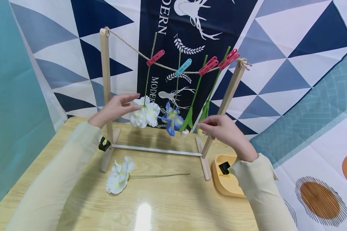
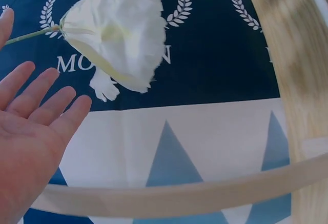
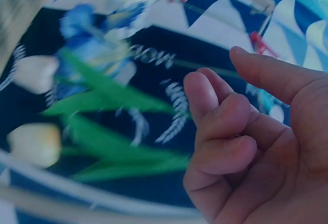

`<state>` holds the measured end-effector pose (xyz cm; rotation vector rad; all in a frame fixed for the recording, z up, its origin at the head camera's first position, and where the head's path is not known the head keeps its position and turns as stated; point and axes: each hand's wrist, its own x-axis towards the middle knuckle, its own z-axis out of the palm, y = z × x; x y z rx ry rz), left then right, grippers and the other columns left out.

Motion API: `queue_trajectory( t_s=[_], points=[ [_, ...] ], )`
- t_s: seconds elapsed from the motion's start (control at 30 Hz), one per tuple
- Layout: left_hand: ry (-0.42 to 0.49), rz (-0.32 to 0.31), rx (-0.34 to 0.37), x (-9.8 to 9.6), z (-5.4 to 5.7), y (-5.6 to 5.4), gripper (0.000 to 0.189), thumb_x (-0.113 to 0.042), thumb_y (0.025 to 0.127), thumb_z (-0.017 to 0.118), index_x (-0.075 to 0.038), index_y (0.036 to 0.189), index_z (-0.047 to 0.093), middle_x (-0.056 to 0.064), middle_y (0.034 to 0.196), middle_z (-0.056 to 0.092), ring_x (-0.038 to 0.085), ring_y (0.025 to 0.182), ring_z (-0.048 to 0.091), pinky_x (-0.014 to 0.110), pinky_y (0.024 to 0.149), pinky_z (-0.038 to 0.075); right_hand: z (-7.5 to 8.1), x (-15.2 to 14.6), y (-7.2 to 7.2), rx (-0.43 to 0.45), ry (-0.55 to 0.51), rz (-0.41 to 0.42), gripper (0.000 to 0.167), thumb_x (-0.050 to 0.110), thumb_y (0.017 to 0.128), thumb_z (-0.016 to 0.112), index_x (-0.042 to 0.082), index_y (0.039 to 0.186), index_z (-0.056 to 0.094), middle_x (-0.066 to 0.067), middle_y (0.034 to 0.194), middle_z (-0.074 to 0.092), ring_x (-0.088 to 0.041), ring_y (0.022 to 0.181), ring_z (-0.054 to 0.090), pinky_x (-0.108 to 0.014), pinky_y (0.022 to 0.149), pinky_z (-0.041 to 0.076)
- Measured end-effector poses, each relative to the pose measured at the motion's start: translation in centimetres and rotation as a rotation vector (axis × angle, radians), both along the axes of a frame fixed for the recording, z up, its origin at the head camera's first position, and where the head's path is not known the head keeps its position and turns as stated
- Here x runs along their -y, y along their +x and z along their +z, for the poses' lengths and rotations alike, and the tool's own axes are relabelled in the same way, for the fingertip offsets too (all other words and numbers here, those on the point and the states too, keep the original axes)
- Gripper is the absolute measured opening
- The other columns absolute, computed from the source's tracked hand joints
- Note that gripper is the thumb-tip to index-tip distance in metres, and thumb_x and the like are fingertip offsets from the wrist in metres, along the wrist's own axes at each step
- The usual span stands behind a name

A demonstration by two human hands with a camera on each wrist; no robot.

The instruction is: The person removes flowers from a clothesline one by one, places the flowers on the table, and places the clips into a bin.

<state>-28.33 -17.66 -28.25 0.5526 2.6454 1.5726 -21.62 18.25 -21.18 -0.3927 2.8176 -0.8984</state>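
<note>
My left hand [image 1: 120, 107] is beside a white flower [image 1: 146, 114] that hangs head down from the rope [image 1: 127, 43]. In the left wrist view its fingers [image 2: 48, 98] are spread, with nothing held. To the right hang a blue iris [image 1: 172, 120], a white tulip [image 1: 184, 133] and a pale yellow tulip [image 3: 35, 144]. My right hand [image 1: 221, 126] is near the tulips; its fingers are loosely bent around nothing, the thumb apart from them. Red clothespins [image 1: 155, 58] and a blue clothespin [image 1: 183, 67] grip the stems on the rope.
A wooden frame [image 1: 105, 70] with a white crossbar [image 1: 159, 149] carries the rope. Another white flower [image 1: 120, 176] lies on the table [image 1: 167, 199] in front of it. At the right is an orange tray [image 1: 218, 179] with a yellow piece inside, partly behind my right sleeve [image 1: 261, 186].
</note>
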Motion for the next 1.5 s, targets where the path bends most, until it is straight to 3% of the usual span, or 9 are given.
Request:
queue_trajectory(
  t_s=[0.1, 0.3, 0.53, 0.8, 0.97, 1.13, 1.5],
  points=[
    [-0.006, -0.027, 0.0, -0.5, 0.3, -0.5, 0.065, -0.039, 0.089, 0.062, -0.015, 0.144, 0.037, 0.003, 0.151, 0.034, 0.024, 0.139, 0.032, 0.042, 0.112, 0.03, 1.7, 1.8, -0.4, -0.047, -0.019, 0.028, 0.033, 0.042, 0.091, 0.059, 0.013, 0.103, 0.069, -0.004, 0.077, 0.062, -0.016, 0.058, 0.051, -0.028, 0.054, 0.045],
    [0.005, -0.077, 0.007, -1.4, 0.6, -0.9, 0.06, -0.032, 0.092, 0.06, -0.008, 0.142, 0.039, 0.008, 0.148, 0.038, 0.025, 0.137, 0.036, 0.042, 0.109, 0.034, 4.9, 5.7, -2.1, -0.163, -0.098, 0.04, 0.031, 0.04, 0.09, 0.06, 0.014, 0.104, 0.069, -0.002, 0.076, 0.061, -0.016, 0.056, 0.052, -0.028, 0.055, 0.047],
    [0.034, -0.063, 0.037, -1.7, 0.4, -1.0, 0.045, -0.028, 0.094, 0.057, -0.006, 0.133, 0.052, 0.011, 0.136, 0.053, 0.025, 0.127, 0.049, 0.039, 0.102, 0.042, 7.6, 9.7, -4.8, -0.261, -0.19, 0.018, 0.029, 0.039, 0.09, 0.061, 0.017, 0.107, 0.068, 0.0, 0.079, 0.064, -0.014, 0.055, 0.053, -0.026, 0.056, 0.047],
    [0.053, -0.001, 0.011, -1.7, 0.0, -1.1, 0.035, -0.026, 0.095, 0.055, -0.002, 0.12, 0.062, 0.016, 0.121, 0.063, 0.023, 0.112, 0.059, 0.037, 0.098, 0.046, 9.5, 13.0, -7.1, -0.189, -0.254, -0.065, 0.044, 0.038, 0.09, 0.06, 0.017, 0.128, 0.056, -0.002, 0.083, 0.066, -0.011, 0.053, 0.053, -0.024, 0.057, 0.049],
    [0.07, 0.011, -0.005, -1.7, -0.1, -1.2, 0.033, -0.025, 0.095, 0.056, -0.002, 0.117, 0.064, 0.017, 0.115, 0.066, 0.007, 0.096, 0.063, 0.031, 0.092, 0.05, 10.6, 14.4, -7.9, -0.108, -0.321, -0.063, 0.054, 0.04, 0.09, 0.059, 0.015, 0.137, 0.047, -0.001, 0.073, 0.063, -0.011, 0.046, 0.049, -0.024, 0.054, 0.046],
    [0.079, 0.008, 0.007, -1.7, 0.0, -1.1, 0.031, -0.02, 0.095, 0.055, 0.001, 0.117, 0.063, 0.018, 0.113, 0.066, -0.002, 0.087, 0.061, 0.031, 0.089, 0.052, 10.9, 15.2, -8.2, -0.08, -0.33, -0.057, 0.041, 0.036, 0.093, 0.056, 0.014, 0.127, 0.057, -0.003, 0.072, 0.064, -0.012, 0.046, 0.048, -0.023, 0.051, 0.045],
    [0.074, 0.019, 0.018, -1.5, -0.2, -0.9, 0.031, -0.021, 0.095, 0.056, -0.001, 0.117, 0.063, 0.016, 0.112, 0.067, 0.005, 0.091, 0.063, 0.031, 0.091, 0.051, 11.0, 15.0, -8.3, -0.078, -0.267, -0.065, 0.034, 0.036, 0.092, 0.057, 0.013, 0.115, 0.066, -0.002, 0.066, 0.064, -0.011, 0.042, 0.047, -0.024, 0.051, 0.046]
  ],
)
